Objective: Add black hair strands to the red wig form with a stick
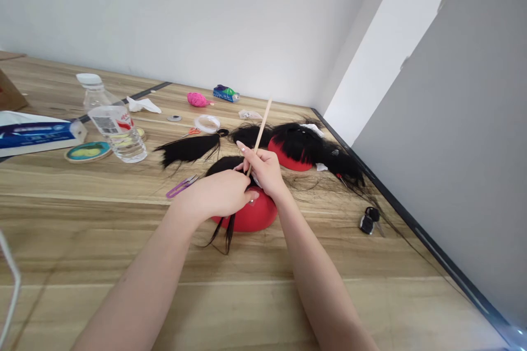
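Because fine control probably needs it, my right hand (pixel 264 169) pinches the wooden stick (pixel 263 123), slanted; my left hand (pixel 226 191) lies over the red dome (pixel 256 218) and black hair (pixel 225 164), centre frame, likely to steady them. Its fingers mostly hidden, can't tell that grip.

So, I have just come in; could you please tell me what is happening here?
A person works with both hands over a red dome with black hair on it. The right hand holds a slim wooden stick that slants upward. The left hand is bent over the hair; what it grips, if anything, is hidden. Just beyond, a second red dome bears more black hair, and purple snips lie off to the left.
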### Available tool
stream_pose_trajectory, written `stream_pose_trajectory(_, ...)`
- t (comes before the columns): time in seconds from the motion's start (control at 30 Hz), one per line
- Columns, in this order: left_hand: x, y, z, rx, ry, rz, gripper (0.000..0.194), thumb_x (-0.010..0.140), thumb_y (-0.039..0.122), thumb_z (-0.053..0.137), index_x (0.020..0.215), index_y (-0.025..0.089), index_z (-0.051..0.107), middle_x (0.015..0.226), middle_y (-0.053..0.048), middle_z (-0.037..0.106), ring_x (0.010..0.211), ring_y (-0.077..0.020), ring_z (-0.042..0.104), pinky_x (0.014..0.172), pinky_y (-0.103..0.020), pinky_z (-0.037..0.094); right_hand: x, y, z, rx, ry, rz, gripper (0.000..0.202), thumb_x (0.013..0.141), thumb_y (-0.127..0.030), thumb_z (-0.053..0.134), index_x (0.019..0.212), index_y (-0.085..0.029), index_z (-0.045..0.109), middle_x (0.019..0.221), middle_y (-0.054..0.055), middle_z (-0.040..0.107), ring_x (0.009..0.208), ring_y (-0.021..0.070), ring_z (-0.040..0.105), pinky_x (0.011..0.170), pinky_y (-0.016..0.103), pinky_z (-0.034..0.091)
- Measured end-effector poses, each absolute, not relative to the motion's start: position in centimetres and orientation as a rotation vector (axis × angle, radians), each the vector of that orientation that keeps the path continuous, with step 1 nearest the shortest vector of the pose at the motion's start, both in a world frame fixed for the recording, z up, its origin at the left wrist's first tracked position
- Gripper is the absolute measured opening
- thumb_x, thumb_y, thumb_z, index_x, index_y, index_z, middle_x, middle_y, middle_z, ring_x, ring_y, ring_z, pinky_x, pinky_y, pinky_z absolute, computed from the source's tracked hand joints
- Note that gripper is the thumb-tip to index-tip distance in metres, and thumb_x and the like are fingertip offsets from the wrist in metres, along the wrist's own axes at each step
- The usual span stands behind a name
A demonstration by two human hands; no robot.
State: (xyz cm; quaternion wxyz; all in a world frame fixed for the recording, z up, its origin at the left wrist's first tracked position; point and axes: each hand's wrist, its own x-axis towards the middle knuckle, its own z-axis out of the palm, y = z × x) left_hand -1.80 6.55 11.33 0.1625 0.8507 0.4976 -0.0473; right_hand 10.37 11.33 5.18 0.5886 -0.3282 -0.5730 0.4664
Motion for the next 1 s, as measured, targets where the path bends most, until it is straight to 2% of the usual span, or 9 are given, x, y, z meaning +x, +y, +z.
stream_pose_trajectory(0.13, -1.8, 6.7, 11.2, 2.444, 1.394, -0.119, 0.04, 0.093, 0.04, 0.038, 0.093, 0.015, 0.069, 0.092, -0.013, 0.069, 0.072, -0.0218, 0.063, 0.063, -0.032, 0.042, 10.4, 11.4, 5.1, -0.772, -1.336, 1.085, 0.047, 0.074, -0.053, 0.069, 0.045, -0.02, 0.053, 0.043, -0.004, 0.049, 0.053, 0.0156, 0.065, 0.056, 0.025, 0.049)
stream_pose_trajectory(0.33, -1.8, 6.5, 11.6, 2.438, 1.368, -0.147, 0.039, 0.094, 0.028, 0.033, 0.085, 0.014, 0.069, 0.086, -0.012, 0.069, 0.066, -0.0193, 0.061, 0.062, -0.031, 0.041, 10.3, 11.3, 5.2, -0.77, -1.327, 1.098, 0.047, 0.075, -0.053, 0.069, 0.046, -0.02, 0.052, 0.043, -0.004, 0.048, 0.053, 0.0151, 0.064, 0.056, 0.025, 0.049)
stream_pose_trajectory(0.5, -2.0, 6.6, 11.7, 2.467, 1.339, -0.17, 0.039, 0.094, 0.026, 0.032, 0.081, 0.015, 0.067, 0.085, -0.011, 0.069, 0.063, -0.0183, 0.059, 0.058, -0.029, 0.038, 10.3, 11.4, 5.1, -0.73, -1.315, 1.112, 0.046, 0.076, -0.05, 0.069, 0.046, -0.019, 0.053, 0.044, -0.004, 0.049, 0.052, 0.0142, 0.064, 0.057, 0.025, 0.05)
stream_pose_trajectory(0.77, -3.2, 7.2, 11.4, 2.379, 1.359, -0.124, 0.035, 0.092, 0.035, 0.035, 0.076, 0.019, 0.061, 0.075, -0.006, 0.067, 0.057, -0.0165, 0.056, 0.055, -0.029, 0.035, 10.4, 11.5, 5.0, -0.738, -1.31, 1.132, 0.047, 0.076, -0.051, 0.068, 0.045, -0.02, 0.053, 0.043, -0.004, 0.049, 0.052, 0.0144, 0.063, 0.059, 0.026, 0.052)
stream_pose_trajectory(1.0, -5.6, 7.4, 12.8, 2.28, 1.334, 0.041, 0.04, 0.089, 0.051, 0.039, 0.075, 0.021, 0.062, 0.066, -0.001, 0.064, 0.057, -0.0165, 0.057, 0.051, -0.026, 0.036, 10.4, 11.6, 4.8, -0.705, -1.3, 1.134, 0.046, 0.076, -0.049, 0.069, 0.045, -0.019, 0.054, 0.044, -0.003, 0.052, 0.054, 0.0142, 0.064, 0.058, 0.025, 0.051)
